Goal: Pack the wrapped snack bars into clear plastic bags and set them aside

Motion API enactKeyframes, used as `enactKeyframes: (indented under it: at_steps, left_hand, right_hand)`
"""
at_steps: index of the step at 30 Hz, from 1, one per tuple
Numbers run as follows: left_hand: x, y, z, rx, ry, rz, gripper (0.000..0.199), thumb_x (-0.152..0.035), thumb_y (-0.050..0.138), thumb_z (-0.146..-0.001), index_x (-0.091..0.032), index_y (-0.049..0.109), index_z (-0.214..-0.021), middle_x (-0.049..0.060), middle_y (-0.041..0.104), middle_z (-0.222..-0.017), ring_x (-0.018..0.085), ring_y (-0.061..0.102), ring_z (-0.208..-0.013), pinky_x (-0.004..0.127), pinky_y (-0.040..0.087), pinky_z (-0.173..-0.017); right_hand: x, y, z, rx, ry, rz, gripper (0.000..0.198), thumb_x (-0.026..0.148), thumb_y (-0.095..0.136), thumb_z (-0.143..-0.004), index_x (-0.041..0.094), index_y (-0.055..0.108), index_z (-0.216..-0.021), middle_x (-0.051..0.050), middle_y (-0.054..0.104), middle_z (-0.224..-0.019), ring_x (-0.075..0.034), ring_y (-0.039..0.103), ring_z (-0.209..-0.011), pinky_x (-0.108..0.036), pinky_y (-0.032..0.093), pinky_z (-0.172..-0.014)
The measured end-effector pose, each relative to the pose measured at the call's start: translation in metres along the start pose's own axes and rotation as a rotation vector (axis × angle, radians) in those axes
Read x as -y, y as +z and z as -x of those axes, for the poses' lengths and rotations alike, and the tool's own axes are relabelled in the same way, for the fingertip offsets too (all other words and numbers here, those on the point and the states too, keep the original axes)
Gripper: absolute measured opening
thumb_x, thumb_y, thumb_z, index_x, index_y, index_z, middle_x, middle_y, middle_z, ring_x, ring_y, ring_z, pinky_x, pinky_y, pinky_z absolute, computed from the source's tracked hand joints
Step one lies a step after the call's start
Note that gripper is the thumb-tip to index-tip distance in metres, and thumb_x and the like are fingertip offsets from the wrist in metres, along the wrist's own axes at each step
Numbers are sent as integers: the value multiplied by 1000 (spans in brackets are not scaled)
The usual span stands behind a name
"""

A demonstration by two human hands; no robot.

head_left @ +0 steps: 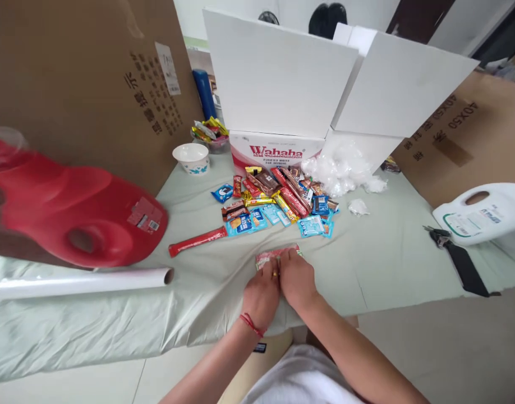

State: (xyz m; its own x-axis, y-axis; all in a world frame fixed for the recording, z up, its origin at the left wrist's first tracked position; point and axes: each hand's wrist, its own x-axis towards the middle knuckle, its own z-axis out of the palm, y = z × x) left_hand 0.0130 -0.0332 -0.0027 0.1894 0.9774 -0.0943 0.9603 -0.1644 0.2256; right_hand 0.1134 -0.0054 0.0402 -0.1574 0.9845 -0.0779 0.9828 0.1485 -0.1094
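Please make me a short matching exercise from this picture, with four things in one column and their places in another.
Things:
1. printed packet
2. red bracelet
3. white bowl
4. white jug

Places:
A. around the left wrist
B. beside the black-handled tool
C. under the fingers of the left hand and the right hand
D. near the tub of bright packets

Right pairs: 1-C, 2-A, 3-D, 4-B

Smooth-looking packet (263,258), glossy wrappers (292,201), shiny plastic jug (100,205), matt cardboard (81,84), creased table cover (215,294)
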Motion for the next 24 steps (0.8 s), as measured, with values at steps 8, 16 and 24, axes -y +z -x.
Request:
enactKeyframes:
  at_steps: [8,16,24]
  left_hand:
    - [12,2,7,-86,179,121,56,-17,45,-95,-11,45,-150,22,62,-129,26,70,-103,32,61,-77]
    - [23,-15,9,-13,315,92,62,-28,49,-97,-17,37,-157,16,63,-122,25,71,-93,34,59,-74]
    - [14,-24,-11,96,313,-100,41,-22,44,-103,-14,53,-143,17,64,-116,25,73,-89,32,58,-65]
  right_hand:
    - [-10,23,35,-114,-255,-81,54,3,43,-95,8,51,-149,-23,61,-131,-34,54,-119,-55,46,-108]
    - [-22,26,41,-124,-249,-313,58,8,48,-93,7,52,-151,-25,55,-143,-37,50,-131,-59,46,-112]
    - [-65,12,52,-61,-358,-794,41,17,52,-96,27,70,-131,-9,57,-150,-26,56,-133,-50,49,-113]
